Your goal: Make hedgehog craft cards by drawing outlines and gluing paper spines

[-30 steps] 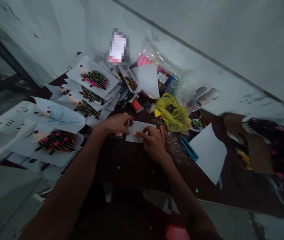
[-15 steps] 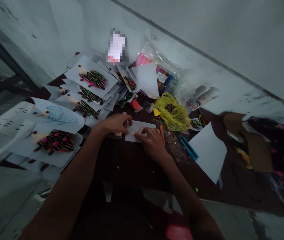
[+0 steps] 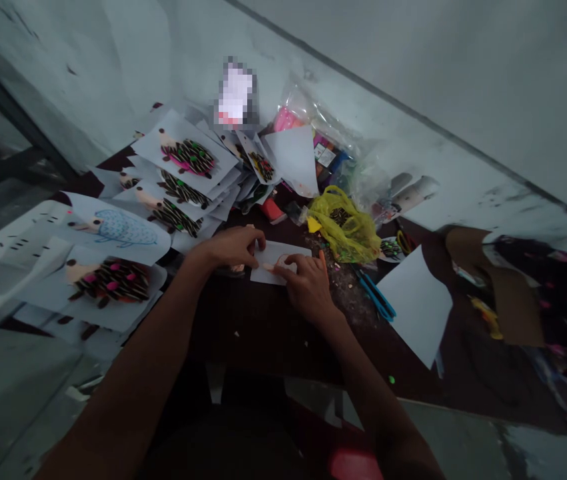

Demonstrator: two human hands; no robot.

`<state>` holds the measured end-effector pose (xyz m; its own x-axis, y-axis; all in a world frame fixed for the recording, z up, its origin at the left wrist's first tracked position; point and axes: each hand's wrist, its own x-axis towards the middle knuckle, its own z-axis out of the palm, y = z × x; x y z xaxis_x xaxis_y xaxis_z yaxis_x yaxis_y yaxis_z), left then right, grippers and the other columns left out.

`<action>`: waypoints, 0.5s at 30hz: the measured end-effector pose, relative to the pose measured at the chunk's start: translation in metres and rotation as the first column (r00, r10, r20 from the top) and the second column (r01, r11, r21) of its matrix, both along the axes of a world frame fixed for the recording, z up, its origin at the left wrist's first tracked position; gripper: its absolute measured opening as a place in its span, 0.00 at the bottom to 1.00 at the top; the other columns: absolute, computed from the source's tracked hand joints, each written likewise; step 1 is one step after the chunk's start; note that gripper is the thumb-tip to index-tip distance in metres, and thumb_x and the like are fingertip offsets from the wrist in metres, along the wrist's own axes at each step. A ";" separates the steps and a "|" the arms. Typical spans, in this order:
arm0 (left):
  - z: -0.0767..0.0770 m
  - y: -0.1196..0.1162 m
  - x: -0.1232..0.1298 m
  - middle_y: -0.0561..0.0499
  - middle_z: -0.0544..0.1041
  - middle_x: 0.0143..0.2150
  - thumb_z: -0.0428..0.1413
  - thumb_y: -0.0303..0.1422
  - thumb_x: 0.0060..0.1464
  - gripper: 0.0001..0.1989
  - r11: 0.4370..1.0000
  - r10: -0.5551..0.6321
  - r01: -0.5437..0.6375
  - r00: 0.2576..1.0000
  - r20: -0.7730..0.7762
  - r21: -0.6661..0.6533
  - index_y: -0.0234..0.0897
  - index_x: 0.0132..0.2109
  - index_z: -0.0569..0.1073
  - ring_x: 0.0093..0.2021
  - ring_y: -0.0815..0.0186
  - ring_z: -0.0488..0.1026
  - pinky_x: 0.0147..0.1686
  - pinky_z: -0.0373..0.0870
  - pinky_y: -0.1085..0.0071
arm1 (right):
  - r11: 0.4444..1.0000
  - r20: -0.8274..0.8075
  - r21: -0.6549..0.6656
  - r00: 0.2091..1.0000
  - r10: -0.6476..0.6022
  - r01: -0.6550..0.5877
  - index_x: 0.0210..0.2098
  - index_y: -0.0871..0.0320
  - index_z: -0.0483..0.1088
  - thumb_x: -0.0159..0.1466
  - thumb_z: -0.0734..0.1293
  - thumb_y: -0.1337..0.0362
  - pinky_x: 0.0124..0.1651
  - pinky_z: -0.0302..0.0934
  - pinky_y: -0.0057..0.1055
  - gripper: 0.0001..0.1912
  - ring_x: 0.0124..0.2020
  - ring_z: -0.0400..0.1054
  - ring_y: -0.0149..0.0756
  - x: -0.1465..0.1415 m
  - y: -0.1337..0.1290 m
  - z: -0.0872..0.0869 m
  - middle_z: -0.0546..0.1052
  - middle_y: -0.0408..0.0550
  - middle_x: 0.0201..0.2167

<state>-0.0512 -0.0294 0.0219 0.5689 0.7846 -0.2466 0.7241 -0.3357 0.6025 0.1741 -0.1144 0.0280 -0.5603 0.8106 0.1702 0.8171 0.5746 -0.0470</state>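
A small white card lies on the dark table between my hands, with a pale peach shape on it. My left hand rests at the card's left edge, fingers bent and apart, thumb on the card. Over the card's right part is my right hand, its thumb and index finger near the peach shape; the other fingers are curled. An orange stick-like tool lies beside the right hand, partly hidden by it.
Stacked sheets with hedgehog figures fill the left. A yellow plastic bag, blue scissors and a white sheet lie right. A lit, blurred screen stands against the wall, near clear plastic packaging.
The fingertips of my right hand have lifted slightly off the peach shape, showing more of it. My left hand has stayed almost still.
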 end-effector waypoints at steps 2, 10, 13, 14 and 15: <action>0.000 0.000 0.000 0.51 0.74 0.39 0.60 0.37 0.45 0.20 1.000 -0.007 0.007 1.000 0.011 -0.003 0.40 0.47 0.73 0.38 0.62 0.71 0.34 0.62 0.70 | 0.999 -0.017 -0.029 1.000 0.012 -0.012 0.54 0.47 0.74 0.69 0.60 0.72 0.52 0.51 0.39 0.21 0.46 0.64 0.40 -0.002 0.001 -0.001 0.73 0.50 0.49; 0.000 0.000 0.000 0.51 0.74 0.38 0.60 0.36 0.45 0.19 1.000 -0.003 0.003 1.000 0.018 0.002 0.40 0.46 0.73 0.37 0.62 0.71 0.33 0.62 0.71 | 0.995 0.009 -0.071 0.998 0.068 -0.067 0.55 0.49 0.73 0.70 0.59 0.71 0.51 0.52 0.39 0.20 0.49 0.64 0.43 -0.005 0.000 -0.002 0.72 0.53 0.51; 0.000 0.000 0.000 0.51 0.74 0.38 0.61 0.37 0.45 0.19 1.000 -0.001 0.001 1.000 0.021 0.014 0.40 0.46 0.73 0.37 0.62 0.71 0.33 0.62 0.71 | 0.996 0.011 -0.069 0.998 0.066 -0.065 0.54 0.50 0.74 0.70 0.59 0.71 0.50 0.52 0.39 0.19 0.48 0.64 0.43 -0.005 0.000 -0.001 0.72 0.53 0.50; 0.000 0.000 0.000 0.51 0.75 0.38 0.61 0.37 0.45 0.19 1.000 -0.001 0.000 1.000 0.020 0.015 0.40 0.46 0.73 0.37 0.62 0.71 0.33 0.62 0.71 | 0.996 0.013 -0.068 0.998 0.065 -0.064 0.54 0.50 0.74 0.70 0.59 0.71 0.49 0.52 0.39 0.19 0.47 0.64 0.42 -0.005 0.001 -0.001 0.72 0.53 0.50; 0.000 0.000 -0.001 0.51 0.75 0.38 0.61 0.36 0.45 0.19 1.000 -0.002 0.001 1.000 0.019 0.013 0.40 0.47 0.73 0.37 0.62 0.71 0.33 0.62 0.71 | 0.996 0.014 -0.068 0.998 0.064 -0.063 0.54 0.50 0.74 0.70 0.59 0.71 0.49 0.52 0.39 0.19 0.47 0.64 0.42 -0.005 0.001 0.000 0.72 0.53 0.50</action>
<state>-0.0517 -0.0297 0.0216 0.5746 0.7868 -0.2255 0.7119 -0.3445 0.6120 0.1689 -0.1138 0.0277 -0.6135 0.7825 0.1064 0.7798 0.6215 -0.0744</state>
